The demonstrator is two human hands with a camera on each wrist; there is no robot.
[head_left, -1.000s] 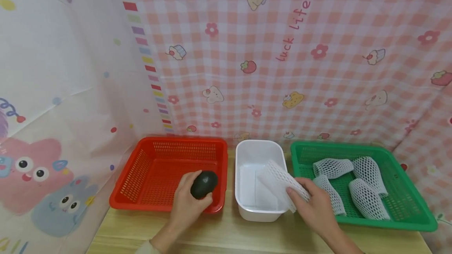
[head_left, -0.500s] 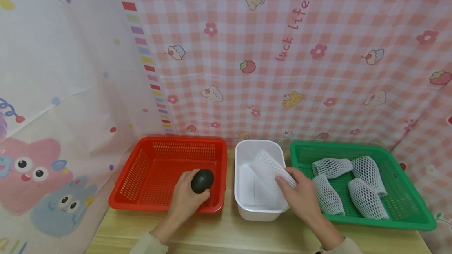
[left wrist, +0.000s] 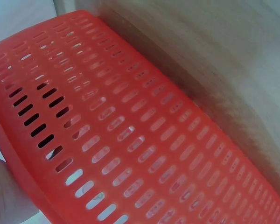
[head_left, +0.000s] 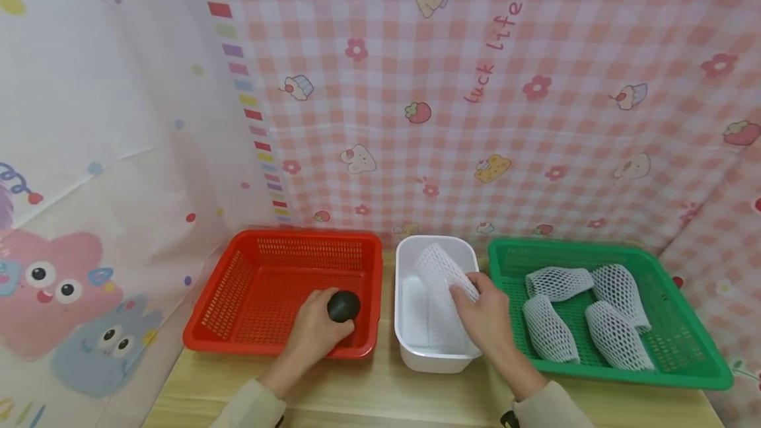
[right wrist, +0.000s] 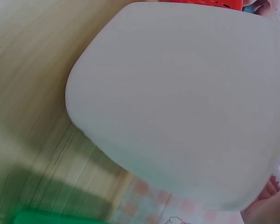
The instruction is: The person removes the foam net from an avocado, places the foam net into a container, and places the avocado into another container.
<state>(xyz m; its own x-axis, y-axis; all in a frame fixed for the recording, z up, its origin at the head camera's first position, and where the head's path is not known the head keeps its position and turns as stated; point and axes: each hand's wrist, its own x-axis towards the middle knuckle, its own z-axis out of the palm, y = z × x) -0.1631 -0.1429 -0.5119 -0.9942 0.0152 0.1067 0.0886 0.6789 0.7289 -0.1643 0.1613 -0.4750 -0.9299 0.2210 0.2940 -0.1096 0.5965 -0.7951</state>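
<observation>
In the head view, my left hand (head_left: pixel 315 323) grips a dark green avocado (head_left: pixel 343 307) over the right part of the red basket (head_left: pixel 208 342). My right hand (head_left: pixel 487 316) pinches a white foam net sleeve (head_left: pixel 441 268) between thumb and fingers, and the sleeve slants over the white plastic tub (head_left: pixel 436 363). The red basket's slotted wall (left wrist: pixel 130 116) fills most of the left wrist view, hiding nearly all of that hand. The tub's side (right wrist: pixel 177 93) blocks much of the right wrist view, with part of my right hand (right wrist: pixel 269 207) at the lower right.
On the right stands a green basket (head_left: pixel 684 342) with several foam net sleeves (head_left: pixel 618 335) lying in it. All three containers rest on a wooden table (head_left: pixel 380 395). A pink checked cloth (head_left: pixel 452 131) hangs close behind them.
My right hand has moved left with the foam net sleeve, further over the white tub. My left hand has stayed over the red basket, and the avocado has turned slightly in its grip.
</observation>
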